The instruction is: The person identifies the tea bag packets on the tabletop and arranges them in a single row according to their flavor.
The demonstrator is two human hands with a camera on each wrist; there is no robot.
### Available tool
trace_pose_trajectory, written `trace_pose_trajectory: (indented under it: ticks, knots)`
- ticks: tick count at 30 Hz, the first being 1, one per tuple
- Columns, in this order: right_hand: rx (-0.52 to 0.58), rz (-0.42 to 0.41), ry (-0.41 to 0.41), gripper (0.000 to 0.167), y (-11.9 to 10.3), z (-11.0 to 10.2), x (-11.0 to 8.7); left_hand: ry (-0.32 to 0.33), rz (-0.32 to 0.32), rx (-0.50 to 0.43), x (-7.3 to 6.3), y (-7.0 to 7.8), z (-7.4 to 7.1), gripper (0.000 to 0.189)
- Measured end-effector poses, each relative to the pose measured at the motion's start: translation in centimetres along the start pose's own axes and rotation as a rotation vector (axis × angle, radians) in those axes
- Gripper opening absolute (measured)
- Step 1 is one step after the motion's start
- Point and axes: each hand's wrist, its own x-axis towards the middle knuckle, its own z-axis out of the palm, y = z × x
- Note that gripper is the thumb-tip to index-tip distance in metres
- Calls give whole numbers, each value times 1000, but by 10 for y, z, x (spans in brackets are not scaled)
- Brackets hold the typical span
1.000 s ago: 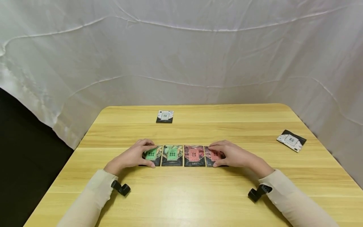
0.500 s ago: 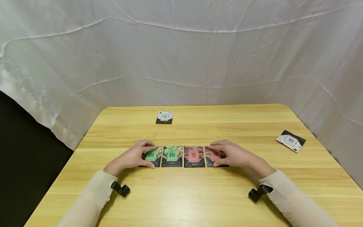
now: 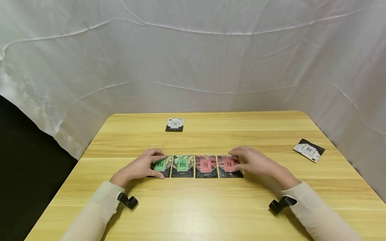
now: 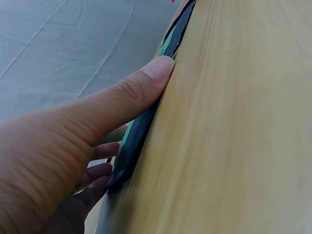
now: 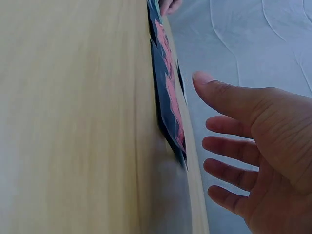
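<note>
Several flat tea sachets lie in a row on the table in the head view. At the left end, my left hand (image 3: 147, 164) holds a green-labelled tea sachet (image 3: 161, 164), thumb at its near edge and fingers about its far left side. Beside it lies a second green-labelled tea sachet (image 3: 182, 165). Then comes a red-labelled tea sachet (image 3: 206, 166), with another red-labelled tea sachet (image 3: 229, 164) at the right end. My right hand (image 3: 256, 162) hovers just off that last one; in the right wrist view its fingers (image 5: 231, 148) are spread apart from it, holding nothing.
A white-and-black sachet (image 3: 175, 124) lies near the table's far edge. Another white-and-black sachet (image 3: 309, 150) lies askew at the right. The wooden table (image 3: 193, 207) meets a pale hanging cloth (image 3: 193, 67) behind.
My right hand has let go of the rightmost red-labelled tea sachet and drawn up and to the right, uncovering it. The left hand and the row stay in place.
</note>
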Motion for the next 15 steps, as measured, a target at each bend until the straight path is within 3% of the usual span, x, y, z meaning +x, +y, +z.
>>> trace_pose_trajectory:
  ticks: [15]
  knots:
    - [50, 141, 84, 62, 33, -17, -18, -5, -12, -11, 0, 1, 0, 91]
